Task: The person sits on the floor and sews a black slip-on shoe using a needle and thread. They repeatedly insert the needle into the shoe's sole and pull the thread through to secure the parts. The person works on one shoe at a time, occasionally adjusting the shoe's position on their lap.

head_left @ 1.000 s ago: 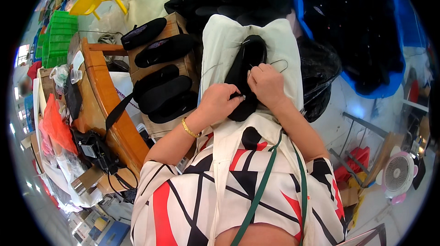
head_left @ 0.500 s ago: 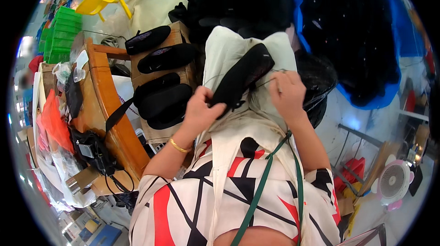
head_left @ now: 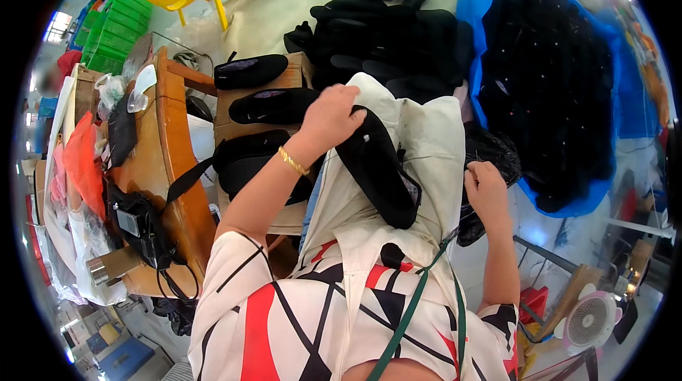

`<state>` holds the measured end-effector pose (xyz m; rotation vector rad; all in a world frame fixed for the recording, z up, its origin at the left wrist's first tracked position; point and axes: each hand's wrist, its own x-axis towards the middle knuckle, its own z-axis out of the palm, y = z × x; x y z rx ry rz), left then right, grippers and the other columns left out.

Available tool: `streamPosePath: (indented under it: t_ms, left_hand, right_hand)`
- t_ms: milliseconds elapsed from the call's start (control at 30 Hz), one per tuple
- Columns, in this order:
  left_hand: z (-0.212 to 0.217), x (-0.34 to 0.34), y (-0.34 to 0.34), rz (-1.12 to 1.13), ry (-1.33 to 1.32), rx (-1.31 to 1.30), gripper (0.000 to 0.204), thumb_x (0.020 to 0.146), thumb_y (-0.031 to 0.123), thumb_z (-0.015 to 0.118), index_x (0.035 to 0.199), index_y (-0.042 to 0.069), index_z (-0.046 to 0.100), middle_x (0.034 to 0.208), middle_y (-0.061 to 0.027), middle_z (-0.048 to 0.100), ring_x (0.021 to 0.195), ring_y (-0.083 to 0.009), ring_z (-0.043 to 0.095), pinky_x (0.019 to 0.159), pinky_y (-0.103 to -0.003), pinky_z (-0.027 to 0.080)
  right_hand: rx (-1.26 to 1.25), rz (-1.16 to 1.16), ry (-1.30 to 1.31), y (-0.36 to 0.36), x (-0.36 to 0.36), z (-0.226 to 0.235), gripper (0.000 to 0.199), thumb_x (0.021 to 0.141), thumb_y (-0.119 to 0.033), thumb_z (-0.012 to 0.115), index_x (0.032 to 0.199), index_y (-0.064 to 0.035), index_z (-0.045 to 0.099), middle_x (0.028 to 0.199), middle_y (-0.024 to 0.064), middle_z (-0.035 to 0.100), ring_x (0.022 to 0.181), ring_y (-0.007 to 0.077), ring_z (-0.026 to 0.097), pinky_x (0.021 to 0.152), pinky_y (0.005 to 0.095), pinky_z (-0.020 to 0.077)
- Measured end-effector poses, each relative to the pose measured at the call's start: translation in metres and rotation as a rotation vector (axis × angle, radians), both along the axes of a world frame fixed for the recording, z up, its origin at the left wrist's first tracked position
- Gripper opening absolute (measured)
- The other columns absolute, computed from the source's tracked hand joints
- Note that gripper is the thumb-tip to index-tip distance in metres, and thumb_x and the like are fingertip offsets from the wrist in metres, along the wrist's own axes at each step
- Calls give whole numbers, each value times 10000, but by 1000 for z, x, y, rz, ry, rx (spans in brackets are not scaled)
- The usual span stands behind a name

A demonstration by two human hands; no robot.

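A black cloth shoe (head_left: 376,168) lies slantwise across the pale apron (head_left: 433,125) on my lap, its opening toward the right near the close end. My left hand (head_left: 331,120) is closed on the shoe's far end, thumb and fingers gripping the edge. Off to the right and apart from the shoe, my right hand (head_left: 489,188) has its fingertips pressed together. Whatever is in that pinch is too small to make out. Left of my lap, several more black shoes (head_left: 273,105) rest on a cardboard box (head_left: 226,104).
A heap of black shoes (head_left: 383,33) is on the pale sheet ahead. At the right stands a blue bag (head_left: 469,26) full of black items, with a black plastic bag (head_left: 497,150) beside it. A wooden table (head_left: 177,147) is at the left; a small fan (head_left: 591,318) sits low right.
The shoe has been turned, its opening now nearer me. My left hand has moved from its near end to its far end. My right hand has drawn away to the right and nearer.
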<state>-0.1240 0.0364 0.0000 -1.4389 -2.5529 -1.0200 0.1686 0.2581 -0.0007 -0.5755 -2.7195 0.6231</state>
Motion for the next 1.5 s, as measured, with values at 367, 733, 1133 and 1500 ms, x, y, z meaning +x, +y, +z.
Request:
streamPosePath:
  t_ms: [367,733,1133,1500]
  left_hand:
    - [26,62,-26,92,-345,-179,297,855,262,749,911,25,579,886,-124,560,745,-289,574,646,-391,472]
    - [1,78,-39,129,-398,46,260,782,86,778,909,45,556,843,-114,596,783,-324,600,666,-411,494]
    - [19,65,-37,240,-770,-149,281,863,196,770,940,11,573,757,-113,628,640,-229,619,604,-340,504]
    - [-6,69,-34,397,-1447,253,205,983,257,661,956,77,566,695,-11,608,507,-56,535,466,-199,442]
  right_hand:
    - [-652,181,128,-58,-121,14,219,879,-70,693,1086,-8,664,938,111,654,843,219,643,748,322,521]
    - [-535,447,51,-76,-135,-1,207,826,-49,726,1022,-18,663,846,133,574,773,306,576,689,378,477]
    - [-391,464,-287,-71,-130,10,245,839,-227,735,800,-28,597,787,126,572,784,319,605,653,409,487]
    - [23,276,10,-42,-134,-5,200,891,-162,670,737,-53,601,784,83,605,751,251,632,622,347,515]
